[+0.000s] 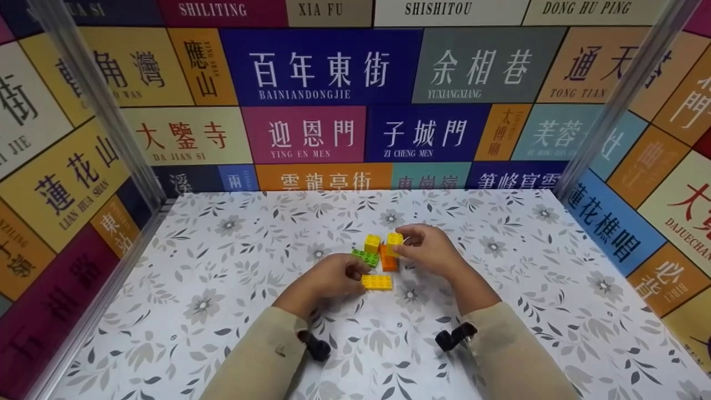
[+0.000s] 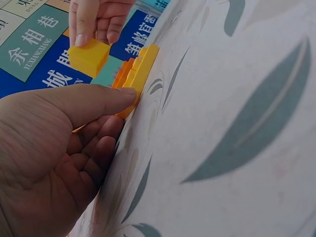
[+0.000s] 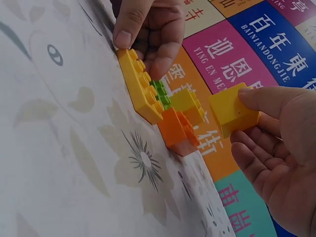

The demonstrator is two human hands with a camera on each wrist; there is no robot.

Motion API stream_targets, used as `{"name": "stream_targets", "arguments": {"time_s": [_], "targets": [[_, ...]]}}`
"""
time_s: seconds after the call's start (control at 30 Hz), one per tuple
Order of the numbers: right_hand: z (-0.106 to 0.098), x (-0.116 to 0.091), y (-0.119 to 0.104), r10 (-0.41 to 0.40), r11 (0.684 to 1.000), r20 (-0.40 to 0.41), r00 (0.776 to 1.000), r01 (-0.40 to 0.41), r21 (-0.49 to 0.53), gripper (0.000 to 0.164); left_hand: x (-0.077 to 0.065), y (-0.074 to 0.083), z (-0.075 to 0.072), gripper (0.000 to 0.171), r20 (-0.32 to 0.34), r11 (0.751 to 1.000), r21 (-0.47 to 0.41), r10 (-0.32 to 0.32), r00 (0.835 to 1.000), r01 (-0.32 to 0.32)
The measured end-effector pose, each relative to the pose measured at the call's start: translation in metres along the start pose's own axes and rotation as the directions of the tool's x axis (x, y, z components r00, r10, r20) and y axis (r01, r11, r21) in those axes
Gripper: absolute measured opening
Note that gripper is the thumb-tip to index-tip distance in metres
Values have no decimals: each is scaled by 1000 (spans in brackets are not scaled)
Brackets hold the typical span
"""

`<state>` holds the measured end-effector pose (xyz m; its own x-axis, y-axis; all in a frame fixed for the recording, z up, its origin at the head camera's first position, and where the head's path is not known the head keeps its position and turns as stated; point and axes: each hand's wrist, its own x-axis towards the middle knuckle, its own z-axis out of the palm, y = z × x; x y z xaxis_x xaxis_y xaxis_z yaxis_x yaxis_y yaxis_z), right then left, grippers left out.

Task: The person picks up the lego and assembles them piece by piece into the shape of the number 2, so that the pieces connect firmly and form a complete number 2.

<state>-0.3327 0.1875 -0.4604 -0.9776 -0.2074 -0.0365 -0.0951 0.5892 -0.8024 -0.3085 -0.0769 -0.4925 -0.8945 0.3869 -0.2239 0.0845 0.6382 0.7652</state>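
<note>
Near the middle of the table, my left hand (image 1: 333, 276) pinches the left end of a long yellow toy brick (image 1: 377, 282) lying on the cloth. Its thumb presses on the brick's end in the right wrist view. My right hand (image 1: 426, 250) holds a small yellow brick (image 3: 232, 112) between thumb and fingers, raised off the table near an orange brick (image 3: 173, 129). Beyond the left hand lies a green brick (image 1: 364, 256), partly hidden by it. Another small yellow brick (image 1: 372, 243) appears on or just behind the green one; the head view does not settle which.
A white cloth with grey flowers and leaves covers the table (image 1: 222, 333). Panels with coloured street-name signs (image 1: 322, 66) rise at the back and both sides. Clear posts (image 1: 605, 105) stand at the back corners. Black wrist mounts (image 1: 315, 347) stick out from both sleeves.
</note>
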Motion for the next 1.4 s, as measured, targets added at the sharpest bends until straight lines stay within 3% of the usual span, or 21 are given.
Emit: {"name": "stream_targets", "arguments": {"time_s": [0.23, 0.53, 0.9, 1.4], "targets": [[10, -9, -12, -71, 997, 65, 995, 71, 1, 50, -1, -3, 2, 31, -20, 997, 12, 72, 997, -72], [22, -15, -18, -157, 987, 156, 975, 152, 42, 44, -2, -3, 0, 31, -13, 998, 37, 43, 999, -42], [29, -12, -13, -160, 987, 221, 962, 153, 45, 37, -3, -3, -1, 25, -15, 998, 24, 50, 999, -50], [37, -11, -9, -144, 989, 251, 957, 149, -2, 32, -2, -2, 0, 20, -21, 997, 59, 50, 999, -49]]}}
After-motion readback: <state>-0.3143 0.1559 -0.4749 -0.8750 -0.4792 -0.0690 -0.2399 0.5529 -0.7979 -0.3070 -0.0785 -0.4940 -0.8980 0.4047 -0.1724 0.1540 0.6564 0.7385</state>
